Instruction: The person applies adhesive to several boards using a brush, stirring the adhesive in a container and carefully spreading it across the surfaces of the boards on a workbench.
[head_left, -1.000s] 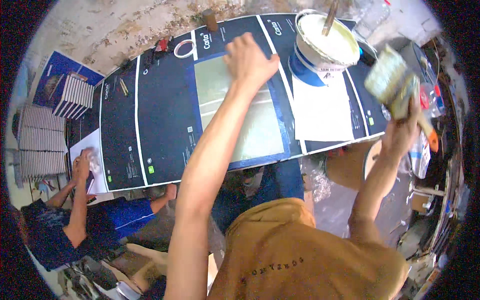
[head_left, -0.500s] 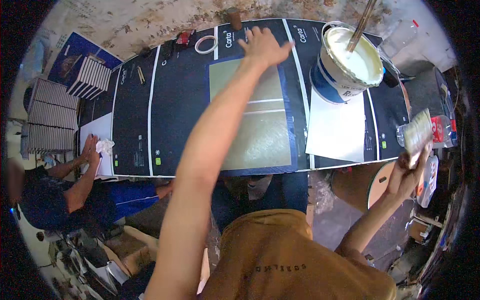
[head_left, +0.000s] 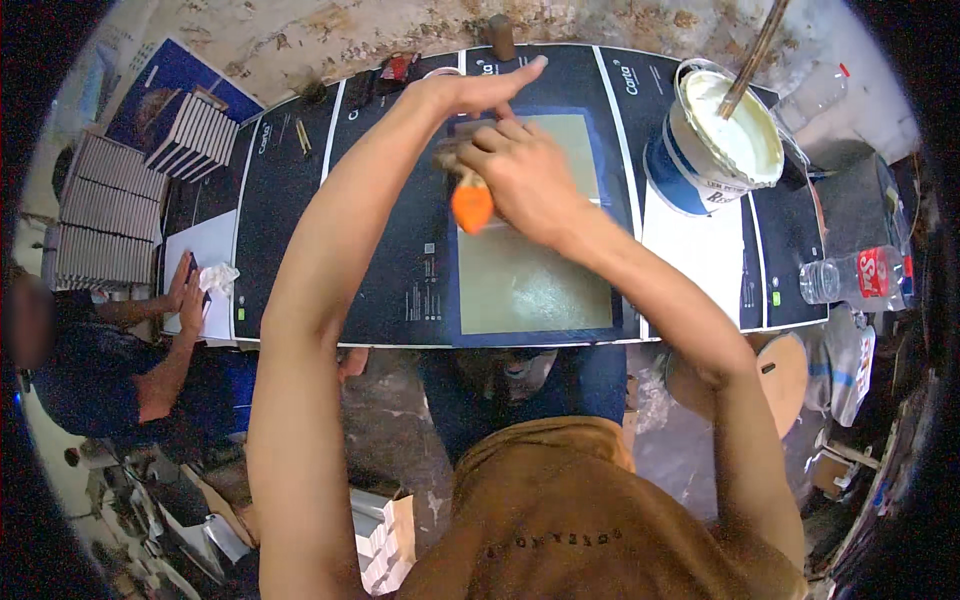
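A flat brush (head_left: 472,207) with an orange handle end is in my right hand (head_left: 525,180), fingers closed round it. That hand is over the far left part of a beige sheet (head_left: 535,295) with a blue border, and its bristles are blurred and partly hidden. The sheet has a pale band across it and a wet-looking shine on its near half. My left hand (head_left: 480,92) lies just beyond, at the sheet's far edge, fingers stretched out and holding nothing. My arms cross in front of the sheet's sides.
A bucket of white paste (head_left: 715,150) with a stick in it stands right, beside a white sheet (head_left: 690,250). A plastic bottle (head_left: 850,278) lies at the right edge. Book stacks (head_left: 110,210) stand left, near another person's hands (head_left: 188,295) and crumpled white material (head_left: 218,278).
My right hand has brought the brush from the table's right side over the sheet. My left hand has shifted slightly left and turned, fingers now pointing right.
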